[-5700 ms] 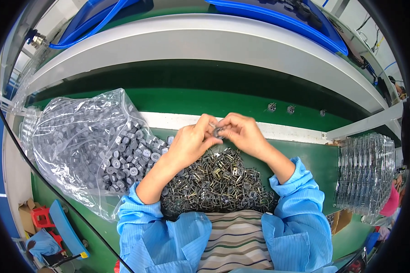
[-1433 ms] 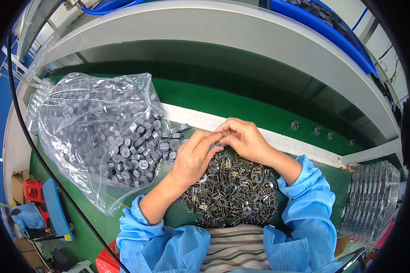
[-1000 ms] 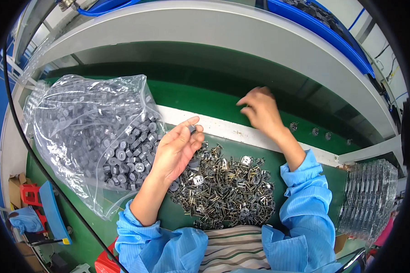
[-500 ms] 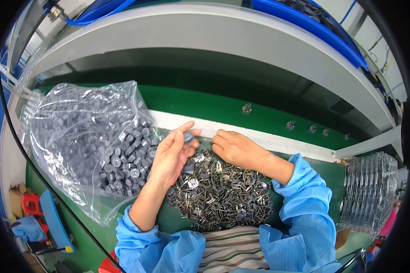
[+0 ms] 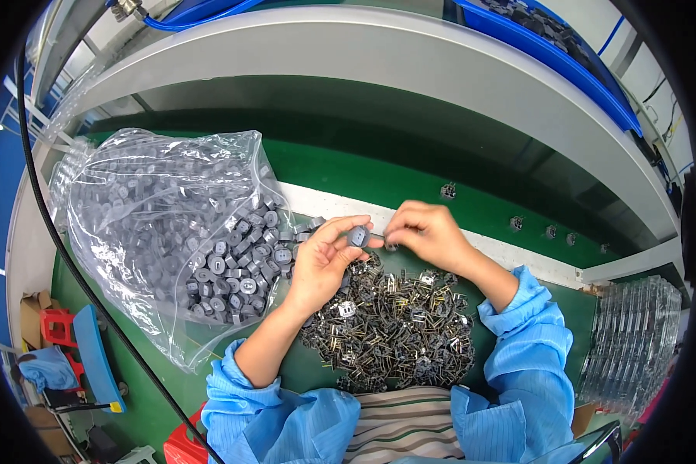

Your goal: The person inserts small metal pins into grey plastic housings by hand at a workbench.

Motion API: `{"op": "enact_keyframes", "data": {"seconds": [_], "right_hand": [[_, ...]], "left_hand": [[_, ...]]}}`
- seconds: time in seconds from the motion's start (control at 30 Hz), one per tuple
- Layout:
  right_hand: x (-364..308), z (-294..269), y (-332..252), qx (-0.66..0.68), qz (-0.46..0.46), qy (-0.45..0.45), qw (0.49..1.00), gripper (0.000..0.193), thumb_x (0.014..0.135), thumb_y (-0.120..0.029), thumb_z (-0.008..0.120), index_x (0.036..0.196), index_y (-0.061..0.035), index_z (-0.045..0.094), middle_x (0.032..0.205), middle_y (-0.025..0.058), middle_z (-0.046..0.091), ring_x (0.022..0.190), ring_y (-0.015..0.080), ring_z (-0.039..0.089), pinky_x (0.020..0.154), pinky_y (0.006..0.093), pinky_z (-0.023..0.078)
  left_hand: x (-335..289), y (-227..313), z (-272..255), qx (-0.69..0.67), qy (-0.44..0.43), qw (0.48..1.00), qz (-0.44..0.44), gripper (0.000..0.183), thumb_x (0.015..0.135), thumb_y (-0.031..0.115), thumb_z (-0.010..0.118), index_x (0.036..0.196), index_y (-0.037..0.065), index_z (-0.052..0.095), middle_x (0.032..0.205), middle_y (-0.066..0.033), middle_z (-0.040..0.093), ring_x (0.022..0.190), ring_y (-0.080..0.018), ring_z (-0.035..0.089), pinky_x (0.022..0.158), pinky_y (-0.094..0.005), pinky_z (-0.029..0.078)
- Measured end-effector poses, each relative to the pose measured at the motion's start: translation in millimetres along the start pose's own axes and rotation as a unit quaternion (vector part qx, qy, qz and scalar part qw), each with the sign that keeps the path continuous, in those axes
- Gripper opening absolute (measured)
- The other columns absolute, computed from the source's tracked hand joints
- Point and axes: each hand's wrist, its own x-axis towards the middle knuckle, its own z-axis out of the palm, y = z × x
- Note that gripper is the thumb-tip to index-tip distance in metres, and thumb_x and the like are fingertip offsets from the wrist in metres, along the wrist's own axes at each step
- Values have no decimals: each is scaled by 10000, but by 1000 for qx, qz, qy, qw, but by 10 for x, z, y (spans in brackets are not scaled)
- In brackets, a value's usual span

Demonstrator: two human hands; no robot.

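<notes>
My left hand [image 5: 323, 261] pinches a small grey round core [image 5: 357, 236] between thumb and fingertips. My right hand [image 5: 428, 232] is right beside it, fingers closed on a small dark metal clip [image 5: 391, 246] held against the core. Both hands hover above a heap of dark metal clips [image 5: 390, 325] lying on the green surface [image 5: 348, 174] in front of me. An open clear plastic bag [image 5: 162, 224] full of grey round cores lies to the left, with several cores spilled at its mouth near my left hand.
Finished small parts [image 5: 448, 190] sit spaced along the green belt beyond a white strip [image 5: 518, 259]. A stack of clear plastic trays [image 5: 634, 348] stands at the right. A grey curved shelf [image 5: 379, 54] arches above, with blue bins on top.
My right hand reached out to the belt, came back over the clip heap and now meets my left hand, which holds a core.
</notes>
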Motion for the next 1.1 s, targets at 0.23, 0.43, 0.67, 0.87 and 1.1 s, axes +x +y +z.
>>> {"op": "enact_keyframes", "data": {"seconds": [0.23,0.43,0.67,0.87,1.1], "right_hand": [[-86,66,-260,-6,-88,78,993,79,840,-4,765,872,-5,693,876,34,654,715,84,565,601,233,445],[-68,79,-246,-44,-117,87,988,103,839,-6,767,888,-12,677,864,44,654,719,107,585,602,246,449],[-91,47,-287,89,-82,75,990,58,892,-10,719,914,4,668,878,53,655,810,125,647,706,285,525],[-95,15,-251,214,-21,88,973,51,919,-35,718,927,0,682,903,17,660,795,68,606,710,238,500],[-112,97,-334,-2,-93,69,993,104,856,-18,749,883,-9,648,859,60,643,695,116,584,594,258,456]], "left_hand": [[-21,7,37,-113,-93,986,-82,398,959,-89,550,1349,-17,509,1267,-160,616,1036,-225,695,811,-282,540],[-31,-22,2,-138,-78,985,-74,380,963,-37,607,1333,-14,526,1182,-130,638,926,-180,696,773,-255,536],[-51,24,-31,-276,-102,939,-177,387,997,108,633,1356,1,537,1164,-118,654,995,-154,661,845,-252,525],[-31,63,-25,-323,-117,920,-185,375,1013,132,613,1360,11,538,1172,-110,659,1028,-157,649,866,-258,522],[-53,-112,-98,-205,-115,965,-113,338,999,107,629,1311,-2,556,1217,-130,657,1017,-205,688,839,-274,560]]}}
